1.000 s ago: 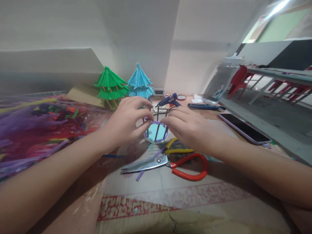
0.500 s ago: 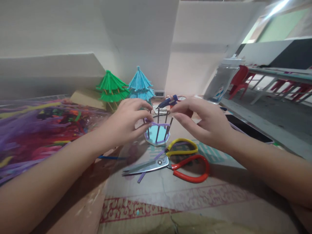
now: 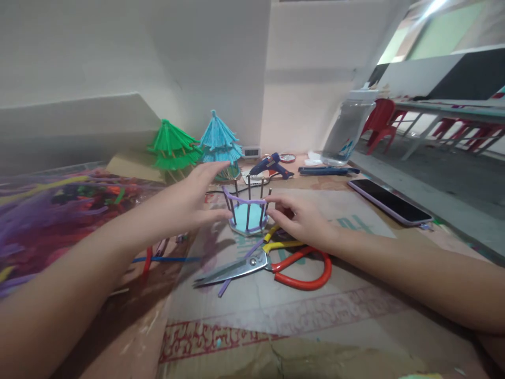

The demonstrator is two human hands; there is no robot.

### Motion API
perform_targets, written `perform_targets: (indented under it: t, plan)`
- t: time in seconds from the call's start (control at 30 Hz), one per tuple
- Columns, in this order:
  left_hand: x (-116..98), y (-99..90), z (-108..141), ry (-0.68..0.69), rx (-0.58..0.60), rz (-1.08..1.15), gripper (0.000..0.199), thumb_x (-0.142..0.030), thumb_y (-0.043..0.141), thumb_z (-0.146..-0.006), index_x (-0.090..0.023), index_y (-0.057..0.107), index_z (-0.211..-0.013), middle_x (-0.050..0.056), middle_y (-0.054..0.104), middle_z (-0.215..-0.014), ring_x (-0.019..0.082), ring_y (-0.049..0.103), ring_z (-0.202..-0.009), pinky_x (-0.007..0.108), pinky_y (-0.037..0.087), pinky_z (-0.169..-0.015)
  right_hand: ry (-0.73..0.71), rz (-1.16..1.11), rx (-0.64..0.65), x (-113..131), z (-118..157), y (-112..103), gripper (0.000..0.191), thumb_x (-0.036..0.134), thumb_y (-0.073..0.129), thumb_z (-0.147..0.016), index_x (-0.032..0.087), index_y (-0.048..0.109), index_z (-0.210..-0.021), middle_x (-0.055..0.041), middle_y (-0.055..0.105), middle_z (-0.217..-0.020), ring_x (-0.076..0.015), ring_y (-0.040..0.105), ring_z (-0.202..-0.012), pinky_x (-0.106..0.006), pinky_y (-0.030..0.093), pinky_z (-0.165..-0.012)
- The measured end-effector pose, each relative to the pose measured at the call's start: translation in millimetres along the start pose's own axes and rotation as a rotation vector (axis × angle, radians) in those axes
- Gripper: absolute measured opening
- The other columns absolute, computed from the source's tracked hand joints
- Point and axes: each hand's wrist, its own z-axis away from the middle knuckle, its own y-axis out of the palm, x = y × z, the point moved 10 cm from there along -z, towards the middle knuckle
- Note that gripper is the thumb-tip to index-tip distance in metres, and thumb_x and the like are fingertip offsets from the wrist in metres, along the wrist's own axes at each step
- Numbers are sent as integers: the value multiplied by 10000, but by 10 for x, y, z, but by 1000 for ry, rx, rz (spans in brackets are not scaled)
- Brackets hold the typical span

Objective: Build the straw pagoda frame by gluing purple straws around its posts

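A small craft piece with a pale blue base (image 3: 245,217) stands on the table. Dark upright sticks rise from its edge, and a purple strip (image 3: 246,201) runs around them partway up. My left hand (image 3: 197,197) is open at its left, thumb near the base and fingers spread above. At the right side, my right hand (image 3: 295,216) has thumb and forefinger closed at the end of the purple strip by a stick. Scissors with yellow and red handles (image 3: 252,261) lie in front, over a loose purple strip (image 3: 225,287).
Behind stand a green (image 3: 173,145) and a blue (image 3: 219,139) tiered model, and a glue gun (image 3: 270,166). A cutter (image 3: 329,171), phone (image 3: 390,201) and bottle (image 3: 349,129) are at the right. Colourful pipe cleaners (image 3: 71,221) heap at the left.
My right hand has moved left and down to the craft piece's right side. My left hand has opened away from the strip, which now spans more of the sticks. The view has shifted slightly.
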Motion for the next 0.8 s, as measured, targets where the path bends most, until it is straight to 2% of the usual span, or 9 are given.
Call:
perform_targets:
  t: [0.1,0.27,0.37,0.47,0.53,0.63,0.7,0.8]
  plan:
    - [33,154,-8,-23,81,28,1022,-662,687,-796,-229,226,-1599,150,315,-1645,358,356,-1494,493,366,-1198,62,48,76,-37,-39,80,298,337,560,-966,174,742,-1137,-25,718,-754,-149,598,-627,-270,429,-603]
    - [-51,345,-13,13,209,38,995,-612,683,-820,-256,199,-1612,115,321,-1656,323,368,-1497,459,375,-1187,129,32,181,36,-48,207,240,305,576,-966,204,786,-1024,-45,798,-922,-183,713,-811,-281,481,-724]
    - [-83,377,-1,48,273,83,1073,-630,723,-783,-240,178,-1621,105,258,-1681,312,302,-1531,437,328,-1218,163,41,182,102,-8,229,214,319,609,-955,227,799,-990,-30,805,-905,-182,723,-796,-279,489,-730]
    - [-73,322,7,43,296,108,1137,-713,700,-763,-235,139,-1630,113,246,-1684,332,305,-1527,451,340,-1209,149,47,200,168,29,266,213,315,612,-957,232,803,-1001,-30,806,-899,-173,721,-778,-268,482,-711]
    - [-114,207,1,56,236,91,1084,-775,636,-776,-239,212,-1617,118,284,-1671,351,327,-1513,472,355,-1198,136,35,215,189,40,288,222,304,599,-965,221,798,-1019,-36,805,-900,-165,715,-770,-260,477,-705]
    - [-337,-56,19,151,40,-2,816,-767,556,-846,-239,515,-1466,123,399,-1613,359,372,-1483,507,353,-1193,117,3,233,202,47,303,230,293,578,-976,206,787,-1016,-36,798,-887,-150,699,-749,-251,471,-697]
    - [-546,-222,76,232,-98,-82,564,-650,511,-941,-226,673,-1274,122,502,-1531,344,426,-1439,516,360,-1182,107,0,213,206,55,272,221,311,580,-973,206,770,-1014,-26,784,-845,-143,682,-716,-249,462,-670]
    - [-758,-381,163,311,-221,-167,356,-435,465,-1005,-222,738,-1088,107,635,-1360,305,535,-1326,504,401,-1140,74,8,110,242,74,134,234,378,604,-957,188,710,-1043,8,707,-696,-125,612,-594,-238,423,-580]
